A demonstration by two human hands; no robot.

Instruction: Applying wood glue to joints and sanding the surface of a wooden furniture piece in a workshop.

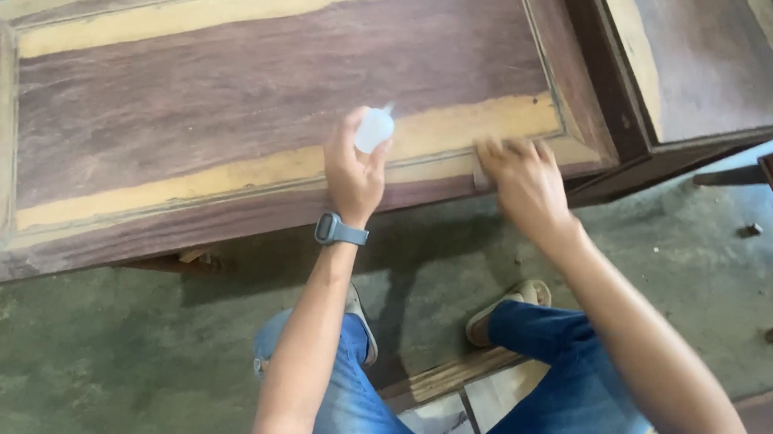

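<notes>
Hands of a seated person work at the near edge of a large wooden panel [259,99] that lies flat just above a concrete floor [105,351]. The left hand [353,171] is closed around a small translucent white squeeze bottle [375,129], its nozzle pointing away over the panel's framed border; a grey watch [338,232] sits on that wrist. The right hand [523,179] lies palm down near the panel's near right corner, fingers curled over a small pale block [481,173] pressed to the wood; it is blurred, so the grip is unclear. The panel is dark purplish brown with pale yellow streaks. A second dark wooden piece [705,67] stands just beyond the panel's right end. Below, blue-jeaned knees and sandalled feet rest on the floor.
</notes>
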